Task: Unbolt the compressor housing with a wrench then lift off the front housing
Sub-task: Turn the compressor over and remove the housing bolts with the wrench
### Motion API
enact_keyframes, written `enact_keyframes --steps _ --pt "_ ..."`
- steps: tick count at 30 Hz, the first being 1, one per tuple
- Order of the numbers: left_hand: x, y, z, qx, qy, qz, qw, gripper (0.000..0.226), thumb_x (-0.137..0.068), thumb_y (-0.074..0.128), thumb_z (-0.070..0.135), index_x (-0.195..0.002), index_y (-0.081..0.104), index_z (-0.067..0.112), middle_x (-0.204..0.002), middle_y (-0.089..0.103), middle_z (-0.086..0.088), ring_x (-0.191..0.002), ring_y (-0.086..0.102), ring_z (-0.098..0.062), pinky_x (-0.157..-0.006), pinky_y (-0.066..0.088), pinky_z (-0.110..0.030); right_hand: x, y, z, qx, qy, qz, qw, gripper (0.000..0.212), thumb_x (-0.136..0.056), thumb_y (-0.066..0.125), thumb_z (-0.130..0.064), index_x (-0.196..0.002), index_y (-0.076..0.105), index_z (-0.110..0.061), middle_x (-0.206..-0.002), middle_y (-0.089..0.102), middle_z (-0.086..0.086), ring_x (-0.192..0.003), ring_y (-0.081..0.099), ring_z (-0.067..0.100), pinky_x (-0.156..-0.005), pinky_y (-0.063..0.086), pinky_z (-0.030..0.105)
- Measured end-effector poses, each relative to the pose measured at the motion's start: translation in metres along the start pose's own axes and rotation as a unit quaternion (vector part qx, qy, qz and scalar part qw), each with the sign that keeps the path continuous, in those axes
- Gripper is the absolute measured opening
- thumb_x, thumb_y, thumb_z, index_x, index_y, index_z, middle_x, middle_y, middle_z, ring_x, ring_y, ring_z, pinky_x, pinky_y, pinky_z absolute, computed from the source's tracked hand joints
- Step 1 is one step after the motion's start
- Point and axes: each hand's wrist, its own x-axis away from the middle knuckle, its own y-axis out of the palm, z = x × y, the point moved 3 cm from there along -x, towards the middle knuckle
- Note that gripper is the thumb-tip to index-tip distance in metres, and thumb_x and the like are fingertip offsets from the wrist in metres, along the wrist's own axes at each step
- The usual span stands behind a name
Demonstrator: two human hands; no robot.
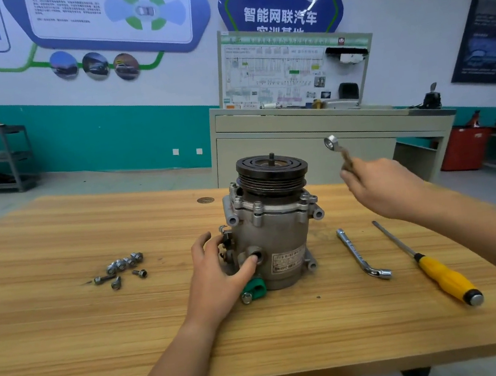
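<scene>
The grey metal compressor [275,231] stands upright on the wooden table [101,336], its dark pulley [271,168] on top. Bolts still sit around the rim of the front housing [270,208] under the pulley. My left hand [220,274] holds the lower left side of the body, thumb near a round port. My right hand [380,188] is raised to the right of the pulley and grips a ring wrench [335,147], whose ring end points up and left, clear of the compressor.
Several loose bolts [121,267] lie on the table to the left. An L-shaped socket wrench [361,254] and a yellow-handled screwdriver [433,267] lie to the right. A green clip [254,290] sits at the compressor's base. A cabinet with a display board [303,135] stands behind.
</scene>
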Motion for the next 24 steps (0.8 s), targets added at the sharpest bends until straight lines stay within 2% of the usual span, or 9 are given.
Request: enact_keyframes --steps 2,4,7,10,12,17,21,24 --pt "-0.001 0.0 -0.001 -0.003 -0.001 0.001 1.0 0.069 -0.072 0.071 0.041 -0.131 0.046 0.014 -0.14 0.026 0.007 -0.098 0.026 0.021 -0.075 0.021 0.01 0.016 -0.011 -0.003 -0.025 0.012 -0.028 0.999 0.028 -0.1 0.03 -0.03 -0.101 0.051 -0.012 -0.065 0.047 -0.004 -0.061 0.049 0.016 -0.054 0.036 0.03" --pt "-0.001 0.0 -0.001 -0.002 -0.005 0.001 1.0 0.07 -0.071 0.071 0.042 -0.131 0.045 0.015 -0.138 0.025 0.011 -0.101 0.027 0.019 -0.078 0.022 0.007 0.031 -0.017 -0.009 0.015 0.009 -0.069 0.997 0.026 -0.1 0.028 -0.028 -0.109 0.051 -0.017 -0.067 0.049 -0.005 -0.061 0.049 0.012 -0.053 0.039 0.029" --pt "-0.001 0.001 -0.001 -0.004 0.004 -0.001 1.0 0.07 -0.072 0.071 0.042 -0.131 0.045 0.014 -0.141 0.025 0.007 -0.096 0.023 0.024 -0.075 0.019 0.011 0.043 -0.024 -0.018 0.08 0.013 -0.107 0.991 0.026 -0.1 0.029 -0.025 -0.119 0.047 -0.023 -0.068 0.044 -0.008 -0.061 0.043 0.005 -0.048 0.033 0.021" --pt "0.0 -0.001 -0.001 -0.008 -0.01 -0.004 1.0 0.072 -0.072 0.071 0.043 -0.133 0.044 0.016 -0.144 0.024 0.008 -0.106 0.034 0.008 -0.088 0.029 -0.01 0.042 -0.026 -0.026 0.129 0.018 -0.118 0.985 0.024 -0.098 0.034 -0.021 -0.117 0.048 -0.023 -0.068 0.043 -0.007 -0.06 0.041 0.006 -0.047 0.032 0.021" --pt "0.001 -0.002 0.0 -0.009 -0.015 -0.004 1.0 0.073 -0.072 0.071 0.044 -0.134 0.043 0.016 -0.144 0.024 0.008 -0.109 0.035 0.004 -0.09 0.03 -0.015 0.039 -0.026 -0.034 0.15 0.017 -0.13 0.98 0.023 -0.096 0.035 -0.017 -0.113 0.049 -0.02 -0.068 0.043 -0.004 -0.059 0.042 0.009 -0.048 0.035 0.022" --pt "0.0 -0.001 0.001 -0.004 -0.019 -0.006 1.0 0.074 -0.073 0.071 0.045 -0.135 0.043 0.017 -0.145 0.024 0.008 -0.111 0.034 0.003 -0.09 0.03 -0.015 0.039 -0.031 -0.058 0.237 -0.018 -0.143 0.961 0.019 -0.09 0.041 -0.007 -0.102 0.053 -0.015 -0.063 0.037 -0.003 -0.056 0.041 0.012 -0.053 0.038 0.024" --pt "0.001 -0.002 0.0 0.001 -0.023 -0.009 1.0 0.073 -0.072 0.071 0.045 -0.134 0.043 0.018 -0.145 0.023 0.008 -0.113 0.036 -0.001 -0.09 0.032 -0.018 0.044 -0.036 -0.075 0.281 -0.035 -0.161 0.945 0.019 -0.092 0.045 -0.007 -0.108 0.053 -0.012 -0.062 0.03 -0.002 -0.066 0.04 0.018 -0.057 0.037 0.026" --pt "0.002 -0.002 0.0 0.01 -0.025 -0.009 1.0 0.073 -0.072 0.071 0.046 -0.133 0.044 0.018 -0.144 0.023 0.008 -0.114 0.038 -0.004 -0.091 0.034 -0.02 0.044 -0.038 -0.078 0.297 -0.04 -0.167 0.939 0.019 -0.093 0.043 -0.009 -0.109 0.054 -0.012 -0.062 0.03 -0.002 -0.056 0.034 0.015 -0.049 0.035 0.025"
